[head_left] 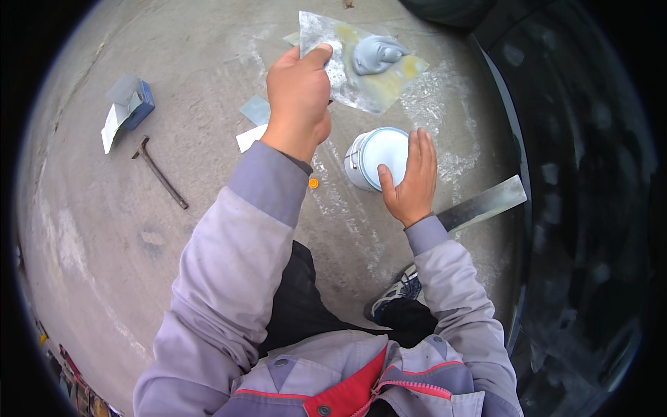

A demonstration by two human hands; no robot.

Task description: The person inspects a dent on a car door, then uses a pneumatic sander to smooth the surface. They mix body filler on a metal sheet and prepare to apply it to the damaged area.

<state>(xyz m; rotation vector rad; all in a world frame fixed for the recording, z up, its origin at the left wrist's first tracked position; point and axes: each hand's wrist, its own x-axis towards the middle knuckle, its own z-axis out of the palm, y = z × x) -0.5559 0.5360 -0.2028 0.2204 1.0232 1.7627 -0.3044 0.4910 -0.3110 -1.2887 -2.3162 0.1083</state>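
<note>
My left hand [297,97] grips the near left edge of a flat mixing board [315,31], thumb on top. On the board lies a glossy lump of blue-grey putty [376,55], with yellowish smears around it. Below the board, a round white can [353,164] stands upright on the concrete, its pale lid [379,146] in place. My right hand [415,181] rests at the right side of that lid, its fingers stretched out and thumb apart, with nothing in its grasp.
On the floor to the left are a hammer [161,175] and an opened blue box [140,108]. A small orange cap [313,183] lies near the can. Beyond my right wrist is a flat metal strip [486,202]. A dark vehicle panel [583,187] borders the right side.
</note>
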